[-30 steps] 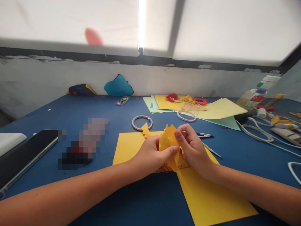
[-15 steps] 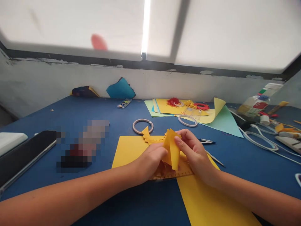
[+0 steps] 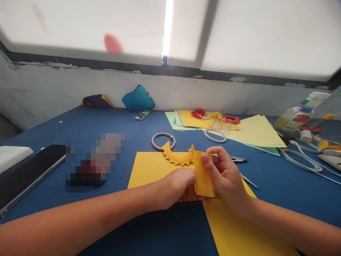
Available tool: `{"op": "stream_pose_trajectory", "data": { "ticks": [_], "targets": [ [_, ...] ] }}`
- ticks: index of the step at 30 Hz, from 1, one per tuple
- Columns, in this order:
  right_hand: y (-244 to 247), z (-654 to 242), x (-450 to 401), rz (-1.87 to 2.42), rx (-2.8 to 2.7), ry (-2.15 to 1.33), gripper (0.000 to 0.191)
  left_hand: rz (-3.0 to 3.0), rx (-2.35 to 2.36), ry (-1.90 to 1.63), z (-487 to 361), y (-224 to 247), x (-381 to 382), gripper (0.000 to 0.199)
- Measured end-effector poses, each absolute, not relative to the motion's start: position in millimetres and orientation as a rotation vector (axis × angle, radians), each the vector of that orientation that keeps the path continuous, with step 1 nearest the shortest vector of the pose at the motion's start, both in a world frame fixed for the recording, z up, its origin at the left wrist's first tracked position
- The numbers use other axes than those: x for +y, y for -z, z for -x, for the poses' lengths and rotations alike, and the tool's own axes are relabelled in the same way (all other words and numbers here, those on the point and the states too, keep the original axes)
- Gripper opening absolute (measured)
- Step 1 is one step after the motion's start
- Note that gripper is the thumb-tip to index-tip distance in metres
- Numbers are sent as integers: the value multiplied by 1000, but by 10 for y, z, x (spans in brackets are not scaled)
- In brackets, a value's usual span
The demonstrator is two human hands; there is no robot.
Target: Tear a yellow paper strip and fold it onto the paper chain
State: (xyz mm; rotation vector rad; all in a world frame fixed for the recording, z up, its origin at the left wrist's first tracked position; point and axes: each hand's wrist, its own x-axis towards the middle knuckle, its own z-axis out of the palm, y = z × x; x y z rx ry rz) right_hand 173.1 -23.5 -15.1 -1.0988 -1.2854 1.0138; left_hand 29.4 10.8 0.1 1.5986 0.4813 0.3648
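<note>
A yellow paper strip stands upright between my hands, joined at its top to a curved chain of folded yellow pieces. My right hand pinches the strip's upper part between thumb and fingers. At the strip's left edge, my left hand is closed on it, its fingertips partly hidden. Beneath both hands lies a ruler, mostly covered, over yellow paper sheets.
Two tape rings lie beyond the hands. A compass and a pointed tool are right of my right hand. Coloured sheets, a bottle and white cables sit farther right; a phone is at left.
The yellow strip has turned and opened out, showing a wider face. More of the folded chain shows. The pale yellow sheet at the back has flattened from its curl.
</note>
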Motion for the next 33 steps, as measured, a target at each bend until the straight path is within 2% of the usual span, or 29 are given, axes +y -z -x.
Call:
{"op": "stream_pose_trajectory", "data": {
  "ticks": [5,8,11,15,24,33],
  "targets": [
    [151,-1734,-224,1090,-1293,-964,26,-1498,719,-522,-341,89,96,32],
    [121,-1729,-211,1110,-1276,-1072,33,-1490,766,-529,-348,96,92,31],
    [105,-1742,-191,1191,-1296,-1149,32,-1491,753,-526,-350,104,101,31],
    [148,-1780,-169,1309,-1348,-1087,41,-1436,688,-506,-357,124,118,27],
    [163,-1781,-168,1303,-1410,-924,38,-1509,697,-482,-350,97,127,24],
    [139,-1771,-175,1305,-1414,-957,38,-1520,789,-555,-336,52,104,28]
  ]
}}
